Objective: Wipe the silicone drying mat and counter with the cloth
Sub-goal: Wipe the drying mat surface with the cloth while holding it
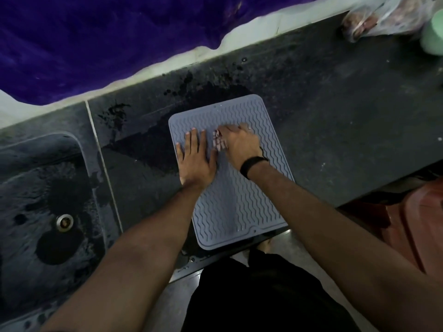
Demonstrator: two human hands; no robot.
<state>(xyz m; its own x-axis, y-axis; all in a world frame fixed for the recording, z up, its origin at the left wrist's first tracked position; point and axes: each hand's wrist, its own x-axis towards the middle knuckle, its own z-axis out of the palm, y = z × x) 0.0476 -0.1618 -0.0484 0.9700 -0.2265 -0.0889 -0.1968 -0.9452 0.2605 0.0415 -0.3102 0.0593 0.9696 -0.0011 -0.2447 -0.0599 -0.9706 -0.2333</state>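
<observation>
Both forearms reach forward from me over the counter edge. No brand, label or writing is readable anywhere. My left hand [195, 155] lies flat, fingers spread, palm down on the silicone drying mat [230, 202], which rests on the dark counter [335, 116] with wet patches behind it. My right hand [239, 144], a black band at the wrist, presses a small bunched cloth [218, 139] onto the mat's upper half, fingers curled over it. A sink [36, 188] sits left.
</observation>
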